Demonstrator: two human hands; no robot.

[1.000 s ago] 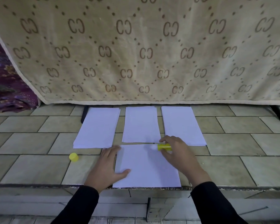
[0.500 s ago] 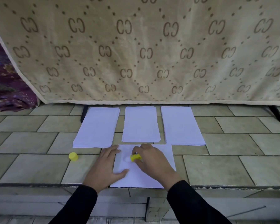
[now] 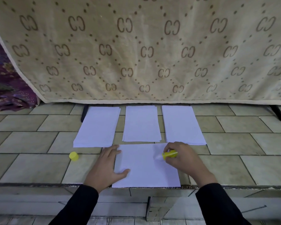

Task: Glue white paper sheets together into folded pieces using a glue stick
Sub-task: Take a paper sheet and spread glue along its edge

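I take the front sheet [image 3: 144,168] as my reference; it lies flat on the tiled surface [image 3: 39,166] with its near edge at the surface's lip. My left hand [image 3: 107,166] is spread flat on the sheet's left edge, fingers straight and thumb reaching onto the paper, gripping nothing and simply pinning it down. My right hand [image 3: 185,159] is over the sheet's far right part, fingers curled round the yellow glue stick [image 3: 169,154], which points left with its pale tip on or just above the paper; that tip is blurred, so I cannot say for sure that it touches. The yellow cap [image 3: 74,156] sits off to the left of the sheet, well apart from it. Just beyond the sheet's far edge lie three piles of white paper: the left stack [image 3: 97,127], the middle stack [image 3: 141,124] and the right stack [image 3: 182,125].

I judge the step in hand to be spreading glue across the upper part of this sheet, early in the work on this piece, since it is unfolded and nothing is laid on it. Next I would need even strokes with light pressure and the left palm firm so the paper does not creep or wrinkle, then the stick set aside to free the right hand for folding or adding a second sheet
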